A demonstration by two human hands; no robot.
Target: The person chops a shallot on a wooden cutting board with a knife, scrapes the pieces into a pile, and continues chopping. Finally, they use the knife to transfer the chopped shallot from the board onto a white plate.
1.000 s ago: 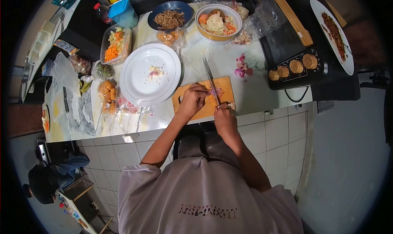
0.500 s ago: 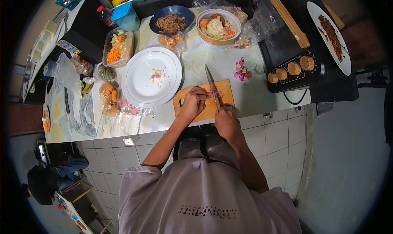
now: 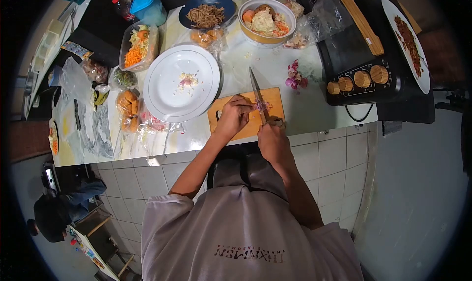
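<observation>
On a wooden cutting board [image 3: 276, 98] lie chopped purple shallot pieces [image 3: 266, 105]. My right hand [image 3: 273, 142] is wrapped around the handle of a knife [image 3: 255, 86], whose long blade points away from me across the board. My left hand [image 3: 234, 116] rests on the board left of the blade, its bent fingers pressed together on a shallot mostly hidden under the fingertips. To the left, a white plate [image 3: 160, 96] carries a small heap of chopped pale and pinkish bits. Purple shallots [image 3: 295, 78] sit on the counter to the right.
Behind stand a bowl of mixed food [image 3: 265, 39], a dark blue plate of brown strips [image 3: 184, 20] and a tub of cut vegetables [image 3: 132, 57]. A black stove [image 3: 339, 96] with wooden knobs is at right, beside an oval plate [image 3: 425, 82]. Another person [image 3: 51, 217] is at lower left.
The view has shifted slightly, so the counter items sit a little differently. Both hands stay on the board, with the knife held in nearly the same pose.
</observation>
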